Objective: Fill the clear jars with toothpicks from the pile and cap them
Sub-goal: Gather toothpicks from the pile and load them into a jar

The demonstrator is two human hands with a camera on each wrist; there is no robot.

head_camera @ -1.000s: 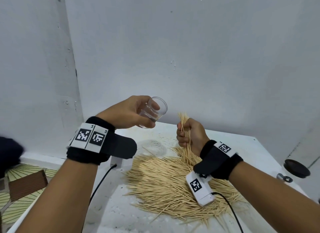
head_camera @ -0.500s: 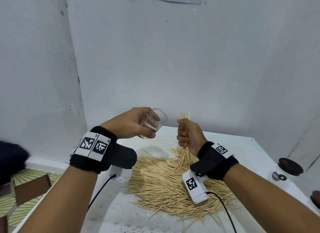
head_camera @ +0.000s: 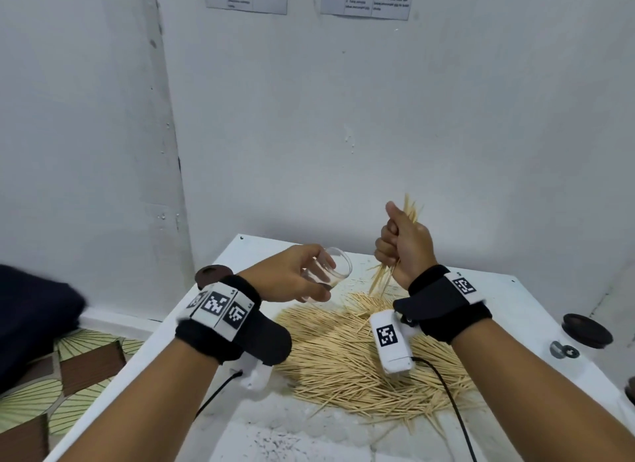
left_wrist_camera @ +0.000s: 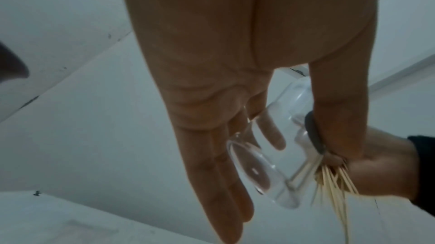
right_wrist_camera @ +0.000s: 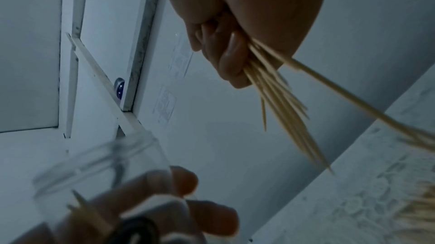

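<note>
My left hand (head_camera: 311, 280) holds a clear, lidless jar (head_camera: 335, 269) tilted with its mouth toward the right, above the table's far part. In the left wrist view the jar (left_wrist_camera: 270, 162) lies across my fingers with my thumb over it. Just right of the jar, my right hand (head_camera: 395, 246) is a fist gripping a bundle of toothpicks (head_camera: 411, 210) upright, their lower ends hanging above the pile of toothpicks (head_camera: 357, 355). The right wrist view shows the bundle (right_wrist_camera: 280, 99) in my curled fingers and the jar (right_wrist_camera: 98, 164) below left.
The white table (head_camera: 515, 310) stands in a corner of white walls. A black lid (head_camera: 587, 330) and a small metal piece (head_camera: 563, 351) lie at its right edge. A dark brown lid (head_camera: 210, 276) sits at the left edge behind my left wrist. Cables trail off both wrists.
My right hand has lifted the toothpick bundle up off the pile, higher than the jar mouth. The left hand still holds the jar, now lower than the right fist. The head view tilted up.
</note>
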